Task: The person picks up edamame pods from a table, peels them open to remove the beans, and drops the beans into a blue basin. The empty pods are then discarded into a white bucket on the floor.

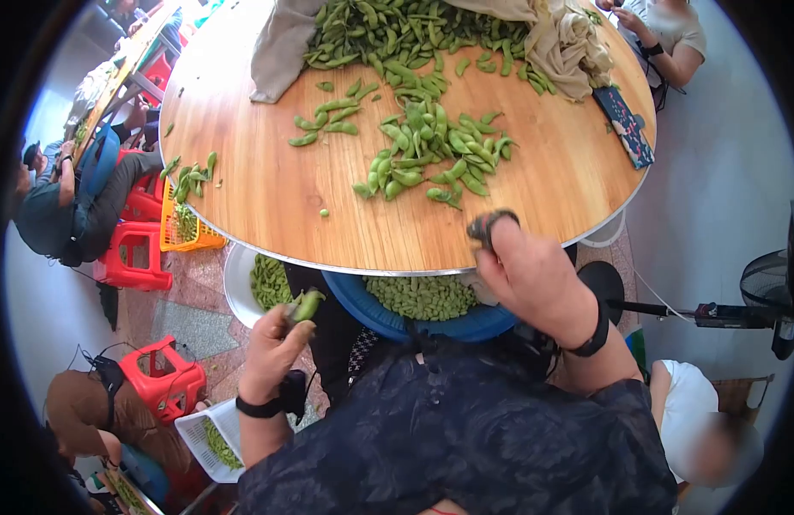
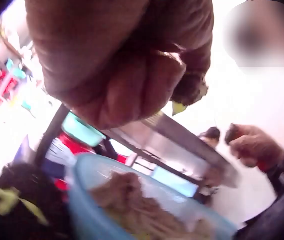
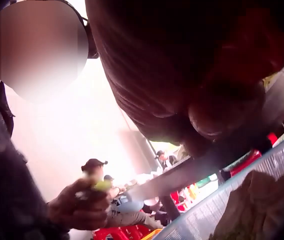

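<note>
**Green pod [image 1: 307, 306], pinched in left grip [image 1: 275, 348]**

Near the surface [image 1: 259, 197] edge. Likely light, firm-skinned, slippery; best held at the ends. Right grip [image 1: 538, 270]: blurred; whether it holds anything, cannot tell. Beyond: loose pods [image 1: 405, 176], on the surface.

The right hand [image 3: 182, 75], dark and close, fills the upper right; beneath it slants the desk [image 3: 167, 182]. Lower left: the left hand [image 3: 79, 207] pinches a green pod [image 3: 102, 185]. Lower right: bunched cloth [image 3: 262, 202] lies in a bluish basin [image 3: 199, 217].
</note>
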{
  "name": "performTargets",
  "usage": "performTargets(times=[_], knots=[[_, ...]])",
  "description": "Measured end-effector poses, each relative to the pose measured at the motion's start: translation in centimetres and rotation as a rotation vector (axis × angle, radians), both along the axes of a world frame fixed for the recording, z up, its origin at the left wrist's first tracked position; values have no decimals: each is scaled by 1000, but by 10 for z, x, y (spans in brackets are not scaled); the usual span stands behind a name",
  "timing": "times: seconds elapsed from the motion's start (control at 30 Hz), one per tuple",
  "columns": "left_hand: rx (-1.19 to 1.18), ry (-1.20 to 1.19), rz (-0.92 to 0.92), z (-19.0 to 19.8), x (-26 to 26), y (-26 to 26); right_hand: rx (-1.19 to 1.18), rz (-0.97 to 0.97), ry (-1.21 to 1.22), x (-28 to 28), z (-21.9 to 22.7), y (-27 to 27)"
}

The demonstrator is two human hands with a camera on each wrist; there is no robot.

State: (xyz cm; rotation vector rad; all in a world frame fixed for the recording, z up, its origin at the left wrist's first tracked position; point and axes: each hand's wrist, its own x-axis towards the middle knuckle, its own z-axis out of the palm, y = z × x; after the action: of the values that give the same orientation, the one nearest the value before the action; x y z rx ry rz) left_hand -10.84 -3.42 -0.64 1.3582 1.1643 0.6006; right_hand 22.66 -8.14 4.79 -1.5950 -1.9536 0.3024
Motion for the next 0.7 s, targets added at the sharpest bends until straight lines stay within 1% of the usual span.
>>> performTargets(times=[0.07, 0.1, 0.13, 0.2, 0.23, 0.27, 0.33, 0.37, 0.4, 0.43, 0.47, 0.5, 0.53, 0.57, 0.6, 0.67, 0.7], knots=[[281, 593, -50, -5, -29, 4, 99, 13, -140, -2, 9, 23], [474, 735, 15, -12, -35, -1, 51, -5, -197, -4, 8, 31], [479, 733, 22, -16, -37, -5, 58, -2, -199, -7, 9, 40], [512, 761, 60, -16, -35, -9, 70, 95, -394, -13, 11, 56], [427, 728, 41, -7, -27, -12, 34, 110, -453, -15, 11, 60], [381, 638, 14, 3, -15, -13, 35, 113, -458, -15, 6, 63], [386, 405, -21, 4, 1, -14, 90, 45, -410, -10, -5, 70], [420, 328, -75, 7, 9, -13, 91, 51, -422, -5, -2, 73], [367, 166, -82, 7, 21, -12, -14, 3, 10, 2, 1, 75], [333, 118, -164, 13, 30, -8, -119, -46, 442, 8, 4, 76], [301, 72, -248, 20, 39, -2, -119, -42, 433, 12, 9, 74], [305, 66, -243, 24, 49, 4, -233, -40, 756, 16, 15, 73], [321, -21, -289, 28, 60, 9, -349, -38, 1080, 18, 20, 73], [336, -106, -335, 32, 72, 14, -352, -22, 1171, 16, 15, 73], [339, -107, -331, 37, 88, 19, -352, -18, 1168, 12, 18, 71], [-62, -474, -165, 47, 118, 26, -467, 50, 1320, -2, 25, 63], [-61, -473, -159, 45, 129, 30, -480, 87, 1363, -8, 21, 59]])
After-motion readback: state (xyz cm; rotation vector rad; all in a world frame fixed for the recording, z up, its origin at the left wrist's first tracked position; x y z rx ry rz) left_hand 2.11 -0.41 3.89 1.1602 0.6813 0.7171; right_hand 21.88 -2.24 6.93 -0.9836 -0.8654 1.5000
